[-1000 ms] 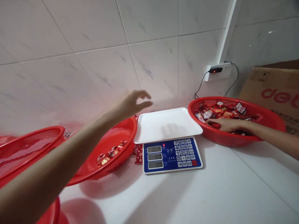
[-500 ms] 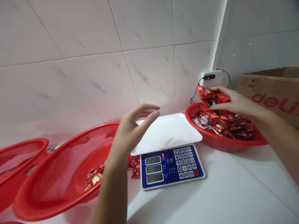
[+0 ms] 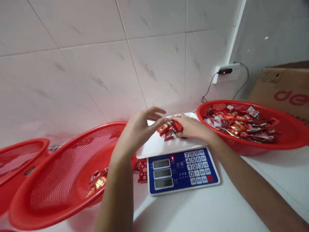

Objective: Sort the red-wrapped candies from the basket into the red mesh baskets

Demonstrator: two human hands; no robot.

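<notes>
Red and gold wrapped candies [image 3: 167,130] are gathered under my right hand [image 3: 189,126], its fingers curled round them at the white weighing pan [image 3: 154,145]. Whether the candies rest on the pan or hang just above it, I cannot tell. On the left, my left hand [image 3: 142,127] arches over the pan's edge, fingers apart and holding nothing, its thumb tip close to the candies. In front of the pan is the blue keypad panel of the digital scale [image 3: 181,174], with three displays and a lit red dot.
To the right, a red plastic basket [image 3: 231,141] holds many wrapped candies. Another red basket [image 3: 55,170] at left has a few candies inside, beside a further red basket [image 3: 21,158]. A cardboard box [image 3: 272,83] and a power strip [image 3: 228,72] stand behind. Red packets [image 3: 142,170] lie beside the scale.
My right hand has carried the candies left and down from above the right basket to the weighing pan. My left hand has stayed nearly in place. The view has shifted slightly.
</notes>
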